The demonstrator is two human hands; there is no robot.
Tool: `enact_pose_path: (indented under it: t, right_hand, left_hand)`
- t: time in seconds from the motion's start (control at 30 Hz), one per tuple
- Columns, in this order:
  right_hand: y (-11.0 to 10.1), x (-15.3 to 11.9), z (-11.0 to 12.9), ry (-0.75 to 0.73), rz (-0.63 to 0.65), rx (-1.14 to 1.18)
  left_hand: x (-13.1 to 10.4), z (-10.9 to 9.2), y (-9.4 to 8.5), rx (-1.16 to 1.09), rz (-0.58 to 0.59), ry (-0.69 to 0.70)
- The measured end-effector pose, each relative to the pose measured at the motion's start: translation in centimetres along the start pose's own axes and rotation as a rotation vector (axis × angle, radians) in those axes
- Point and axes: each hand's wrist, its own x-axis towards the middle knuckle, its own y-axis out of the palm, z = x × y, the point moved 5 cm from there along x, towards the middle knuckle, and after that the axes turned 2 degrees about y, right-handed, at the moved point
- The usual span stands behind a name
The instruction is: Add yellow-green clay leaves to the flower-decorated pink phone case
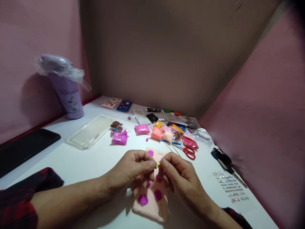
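Note:
Between the fingertips of my left hand (140,168) and my right hand (178,173) is a tiny piece of yellow-green clay (157,164). Both hands are closed in a pinch, thumbs facing each other. Directly beneath them, a pale pink clay-covered phone case (152,210) lies on the white table. Purple clay patches (143,199) dot its surface, and a bit of yellow-green shows near its top edge. My hands hide the middle of the case.
Packets of coloured clay (142,129) and red-handled scissors (190,153) lie beyond the case. A clear case (89,132), a black phone (28,149) and a purple tumbler (65,90) are on the left. Rhinestone stickers (231,187) and dark-handled scissors (227,163) sit right.

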Motion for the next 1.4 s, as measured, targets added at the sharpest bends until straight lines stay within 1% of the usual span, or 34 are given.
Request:
enact_pose_path:
  t: [0.07, 0.13, 0.27, 0.53, 0.6, 0.73, 0.83, 1.03, 1.23, 1.4]
  right_hand:
    - [-0.01, 0.01, 0.05, -0.004, -0.001, 0.018]
    - [0.05, 0.08, 0.05, -0.003, 0.005, 0.024]
    - [0.08, 0.21, -0.15, 0.009, 0.000, 0.011]
    - [0.23, 0.13, 0.02, -0.014, 0.012, -0.051]
    - [0.24, 0.22, 0.10, -0.009, 0.017, -0.054]
    - [0.15, 0.36, 0.04, 0.008, 0.008, -0.020]
    - [0.07, 0.32, -0.13, 0.009, -0.009, -0.009]
    - [0.01, 0.19, -0.38, 0.004, -0.016, -0.021]
    - [0.04, 0.20, -0.14, 0.006, 0.004, -0.018]
    - [0.04, 0.22, 0.06, -0.004, -0.001, -0.030]
  left_hand:
    - [-0.01, -0.03, 0.01, 0.008, -0.002, -0.005]
    - [-0.01, -0.10, 0.13, 0.010, 0.023, -0.001]
    - [0.01, -0.32, 0.17, -0.008, 0.037, 0.038]
    - [0.15, -0.25, -0.09, 0.060, -0.024, 0.016]
    - [0.17, -0.22, -0.08, 0.044, -0.011, 0.013]
    - [0.12, -0.31, 0.18, -0.011, 0.069, 0.048]
    - [0.09, -0.36, 0.18, -0.029, 0.079, 0.083]
    - [0.16, 0.03, 0.33, -0.042, 0.119, 0.050]
    - [0.17, -0.08, 0.16, -0.015, 0.085, 0.034]
    - [0.32, -0.13, 0.19, -0.008, 0.108, 0.073]
